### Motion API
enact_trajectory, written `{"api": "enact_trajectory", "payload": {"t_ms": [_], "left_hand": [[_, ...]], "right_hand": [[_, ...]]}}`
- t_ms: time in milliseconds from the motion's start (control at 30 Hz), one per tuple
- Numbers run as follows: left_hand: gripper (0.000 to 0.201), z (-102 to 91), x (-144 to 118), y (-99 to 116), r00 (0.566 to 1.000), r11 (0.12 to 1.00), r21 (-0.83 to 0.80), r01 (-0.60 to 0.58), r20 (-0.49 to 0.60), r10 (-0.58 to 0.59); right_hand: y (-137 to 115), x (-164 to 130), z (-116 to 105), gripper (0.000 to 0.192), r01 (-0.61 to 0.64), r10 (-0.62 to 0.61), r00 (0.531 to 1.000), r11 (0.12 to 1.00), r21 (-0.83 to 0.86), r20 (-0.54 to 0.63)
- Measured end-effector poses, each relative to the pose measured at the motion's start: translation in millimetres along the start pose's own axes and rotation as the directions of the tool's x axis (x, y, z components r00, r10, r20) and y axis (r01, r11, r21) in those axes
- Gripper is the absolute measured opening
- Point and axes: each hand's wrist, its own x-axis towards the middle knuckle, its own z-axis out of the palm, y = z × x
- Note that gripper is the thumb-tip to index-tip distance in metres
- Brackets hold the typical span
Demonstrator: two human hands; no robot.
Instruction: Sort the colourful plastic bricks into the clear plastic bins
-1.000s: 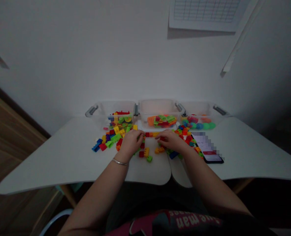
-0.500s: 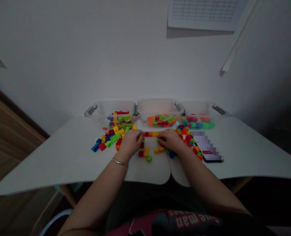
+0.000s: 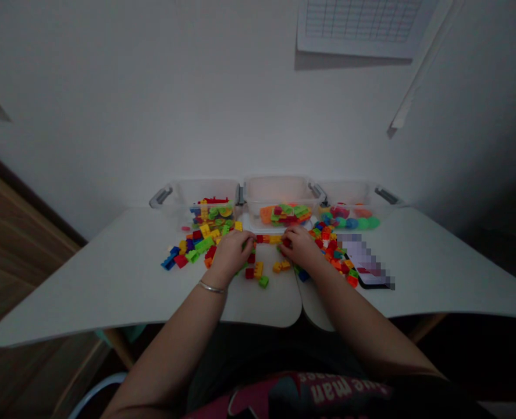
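A white worktop (image 3: pixel 109 279) with rounded front corners is carried on wooden legs (image 3: pixel 120 348) and is divided by a seam where two curved edges meet at the front; along its back a left bin (image 3: pixel 216 187), a middle bin (image 3: pixel 279 189) and a right bin (image 3: pixel 349 192), all clear plastic, are set side by side; on the left a heap of mixed bricks (image 3: pixel 204 245) is spread, and on the right another brick heap (image 3: pixel 333 250) is flanked by a phone (image 3: pixel 362 256); between them a short row of bricks (image 3: pixel 270 239) is laid crosswise, with a green brick (image 3: pixel 263 281) placed nearer the front edge
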Motion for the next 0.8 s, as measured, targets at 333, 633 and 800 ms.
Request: {"api": "enact_trajectory", "payload": {"t_ms": [333, 633, 800], "left_hand": [[0.022, 1.1, 0.8, -0.6, 1.0, 1.0, 0.001, 0.001, -0.004, -0.001], [0.023, 1.2, 0.7, -0.8, 1.0, 1.0, 0.006, -0.002, 0.003, 0.002], [0.022, 2.4, 0.2, -2.1, 1.0, 1.0, -0.005, -0.01, -0.007, 0.01]], "right_hand": [[-16.5, -1.8, -10.4, 0.016, -0.019, 0.03, 0.999, 0.975, -0.221, 0.044], [-17.0, -4.0, -7.9, 0.018, 0.085, -0.072, 0.992, 0.989, -0.123, 0.106], [-18.6, -3.8, -9.2, 0.02, 0.05, -0.042, 0.992, 0.996, -0.069, 0.121]]}}
